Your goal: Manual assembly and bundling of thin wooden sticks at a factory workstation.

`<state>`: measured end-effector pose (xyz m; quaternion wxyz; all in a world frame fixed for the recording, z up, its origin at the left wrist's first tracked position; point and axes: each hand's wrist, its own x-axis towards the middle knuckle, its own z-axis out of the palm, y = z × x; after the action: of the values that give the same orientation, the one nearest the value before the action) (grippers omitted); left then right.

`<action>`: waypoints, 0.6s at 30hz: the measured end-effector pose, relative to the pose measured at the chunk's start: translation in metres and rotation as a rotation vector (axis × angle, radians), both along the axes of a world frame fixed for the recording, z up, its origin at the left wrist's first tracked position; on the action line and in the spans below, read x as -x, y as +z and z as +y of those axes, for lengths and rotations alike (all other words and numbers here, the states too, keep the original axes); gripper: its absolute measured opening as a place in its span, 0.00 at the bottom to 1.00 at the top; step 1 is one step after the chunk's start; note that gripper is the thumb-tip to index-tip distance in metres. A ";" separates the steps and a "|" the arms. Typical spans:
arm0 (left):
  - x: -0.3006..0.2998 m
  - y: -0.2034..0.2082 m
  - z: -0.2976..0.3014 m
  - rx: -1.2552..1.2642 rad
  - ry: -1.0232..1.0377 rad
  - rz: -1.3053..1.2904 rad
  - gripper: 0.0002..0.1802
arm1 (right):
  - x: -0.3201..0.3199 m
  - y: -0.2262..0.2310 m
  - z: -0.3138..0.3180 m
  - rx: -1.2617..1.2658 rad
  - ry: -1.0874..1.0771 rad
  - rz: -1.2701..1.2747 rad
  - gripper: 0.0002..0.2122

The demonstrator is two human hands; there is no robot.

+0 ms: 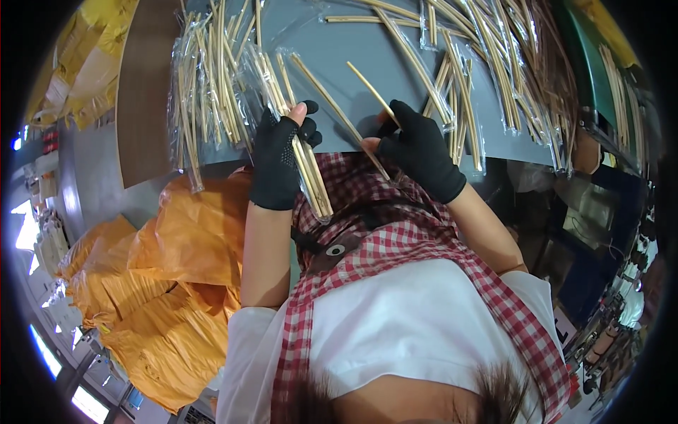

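Observation:
My left hand (279,159), in a black glove with bare fingertips, is closed around several wrapped wooden chopsticks (311,177), which stick out above and below the fist. In my right hand (421,150), gloved the same way, a bare-looking chopstick (367,83) is pinched and slants up to the left. A longer wrapped chopstick pair (328,101) passes by the right thumb, its lower end over the table's front edge. Whether the thumb grips this pair or only touches it, I cannot tell. The two hands are apart.
Wrapped chopsticks (212,92) lie heaped on the left of the grey table (321,46), with another heap (501,63) on the right. Orange plastic sacks (191,240) bulge at my left. A green container (593,71) with sticks stands at the right edge.

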<state>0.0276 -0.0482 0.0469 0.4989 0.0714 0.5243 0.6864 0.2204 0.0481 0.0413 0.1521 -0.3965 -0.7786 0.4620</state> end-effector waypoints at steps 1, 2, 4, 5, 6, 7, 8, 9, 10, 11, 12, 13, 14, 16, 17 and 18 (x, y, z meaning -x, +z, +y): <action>-0.001 0.000 0.000 -0.005 -0.013 0.002 0.08 | 0.001 -0.001 -0.002 0.001 0.000 0.000 0.19; -0.004 0.005 0.002 0.006 -0.007 0.004 0.08 | 0.004 -0.004 -0.006 -0.051 0.013 -0.050 0.19; -0.005 0.006 0.002 -0.009 0.000 0.012 0.08 | 0.008 -0.012 -0.012 -0.101 0.025 -0.102 0.19; -0.006 0.006 0.002 -0.025 0.007 0.020 0.08 | 0.009 -0.016 -0.015 -0.214 0.086 -0.086 0.18; -0.005 0.004 0.002 -0.050 0.011 0.010 0.08 | 0.009 -0.019 -0.016 -0.327 0.147 -0.070 0.16; -0.003 0.004 0.002 -0.050 0.012 0.011 0.08 | 0.010 -0.019 -0.013 -0.328 0.148 -0.069 0.16; 0.000 0.004 0.002 -0.059 -0.005 -0.020 0.09 | 0.011 -0.019 -0.007 -0.175 0.179 -0.013 0.15; 0.002 0.004 0.002 -0.067 -0.022 -0.051 0.09 | 0.012 -0.017 -0.002 -0.023 0.208 0.043 0.13; -0.002 0.004 0.001 -0.070 0.003 -0.065 0.11 | 0.012 -0.012 0.001 -0.023 0.211 0.044 0.13; -0.003 0.001 0.001 -0.070 0.006 -0.064 0.11 | 0.012 -0.004 0.006 0.292 0.197 0.146 0.12; -0.003 -0.003 0.002 -0.038 -0.027 0.008 0.11 | 0.012 0.001 0.009 0.608 0.178 0.245 0.11; -0.007 -0.003 0.005 -0.006 -0.069 0.075 0.12 | 0.012 0.002 0.010 0.609 0.171 0.243 0.11; -0.011 -0.001 0.005 0.020 -0.096 0.135 0.13 | 0.013 0.002 0.011 0.598 0.244 0.263 0.11; -0.011 0.007 0.009 0.080 -0.061 0.115 0.12 | 0.020 -0.002 0.008 0.385 0.341 0.385 0.09; -0.010 0.007 0.009 0.139 -0.019 0.101 0.12 | 0.016 0.003 0.010 0.388 0.338 0.381 0.09; -0.002 0.001 0.008 0.063 -0.014 0.125 0.13 | 0.010 0.012 0.014 0.458 0.147 0.386 0.08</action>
<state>0.0294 -0.0399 0.0475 0.4719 0.1020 0.5753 0.6603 0.2100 0.0620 0.0535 0.1700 -0.2677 -0.6374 0.7022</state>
